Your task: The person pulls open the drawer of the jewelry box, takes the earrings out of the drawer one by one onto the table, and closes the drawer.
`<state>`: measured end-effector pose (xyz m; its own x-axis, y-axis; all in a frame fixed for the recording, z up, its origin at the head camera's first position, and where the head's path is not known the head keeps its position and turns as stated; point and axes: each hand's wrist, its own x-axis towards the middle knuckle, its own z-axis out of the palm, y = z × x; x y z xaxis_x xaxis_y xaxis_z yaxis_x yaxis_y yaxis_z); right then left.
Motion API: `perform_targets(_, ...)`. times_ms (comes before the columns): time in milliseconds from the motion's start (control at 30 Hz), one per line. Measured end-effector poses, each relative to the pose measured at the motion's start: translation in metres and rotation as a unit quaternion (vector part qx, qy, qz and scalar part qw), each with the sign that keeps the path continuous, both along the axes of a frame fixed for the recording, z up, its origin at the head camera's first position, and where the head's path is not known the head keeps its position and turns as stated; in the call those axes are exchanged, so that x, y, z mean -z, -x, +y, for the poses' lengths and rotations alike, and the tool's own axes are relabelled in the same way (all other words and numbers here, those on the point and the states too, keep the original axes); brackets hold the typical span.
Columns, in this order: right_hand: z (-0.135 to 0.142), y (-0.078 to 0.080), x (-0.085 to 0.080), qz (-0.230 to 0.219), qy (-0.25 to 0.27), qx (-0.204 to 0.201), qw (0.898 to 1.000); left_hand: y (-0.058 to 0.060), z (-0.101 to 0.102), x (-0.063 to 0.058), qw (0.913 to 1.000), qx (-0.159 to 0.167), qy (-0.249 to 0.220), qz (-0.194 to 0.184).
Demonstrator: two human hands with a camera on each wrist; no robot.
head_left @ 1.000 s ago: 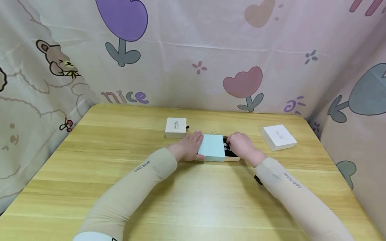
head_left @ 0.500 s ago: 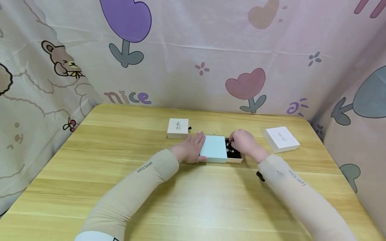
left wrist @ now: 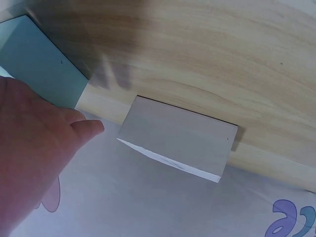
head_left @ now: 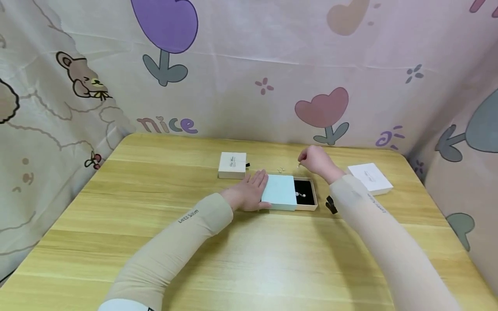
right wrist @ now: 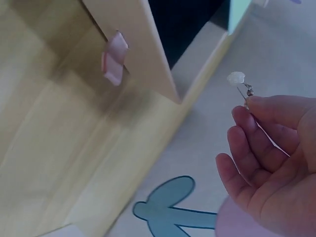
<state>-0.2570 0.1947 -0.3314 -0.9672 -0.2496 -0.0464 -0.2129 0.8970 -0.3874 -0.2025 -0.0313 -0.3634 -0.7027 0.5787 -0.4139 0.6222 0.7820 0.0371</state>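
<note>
My left hand [head_left: 249, 192] lies with straight fingers on the left end of a light blue box sleeve [head_left: 278, 192]. From the sleeve's right side a drawer [head_left: 307, 207] with a black lining sticks out, and an earring [head_left: 301, 195] lies on that lining. Beyond the drawer, my right hand [head_left: 317, 162] is raised over the table and pinches an earring [right wrist: 237, 78] between thumb and forefinger. That earring has a white flower-like head and a thin metal post. A pink ribbon tab [right wrist: 115, 61] shows on the drawer's end in the right wrist view.
A white box [head_left: 232, 165] with a black tab stands behind my left hand. Another white box [head_left: 370, 178] sits at the right, partly behind my right sleeve. Small pale jewellery pieces [head_left: 281, 169] lie behind the blue sleeve. A printed curtain [head_left: 233, 86] hangs along the table's back edge.
My right hand has lifted out of the drawer and moved back beyond it, with an earring in its fingertips. More of the black lining shows. The left hand stays on the sleeve.
</note>
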Motion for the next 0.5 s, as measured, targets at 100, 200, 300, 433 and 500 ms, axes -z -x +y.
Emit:
perform_targets(100, -0.003, 0.010, 0.006, 0.000, -0.008, 0.000, 1.000, -0.001, 0.000, 0.001, 1.0000, -0.001, 0.001, 0.002)
perform_targets(200, -0.005, 0.018, 0.013, -0.007, -0.016, 0.004, 1.000, -0.003, 0.000, 0.001, 1.0000, -0.001, 0.001, 0.004)
perform_targets(300, -0.005, 0.022, 0.020, -0.021, -0.020, 0.011, 1.000, -0.003, 0.000, 0.002, 1.0000, 0.000, 0.004, 0.007)
perform_targets(433, -0.002, 0.025, 0.026, -0.039, -0.028, 0.025, 0.999, -0.002, 0.000, 0.002, 0.9999, 0.002, 0.007, 0.013)
perform_targets(500, -0.002, 0.027, 0.027, -0.036, -0.037, 0.026, 0.998, -0.002, -0.001, 0.002, 0.9999, 0.003, 0.009, 0.014)
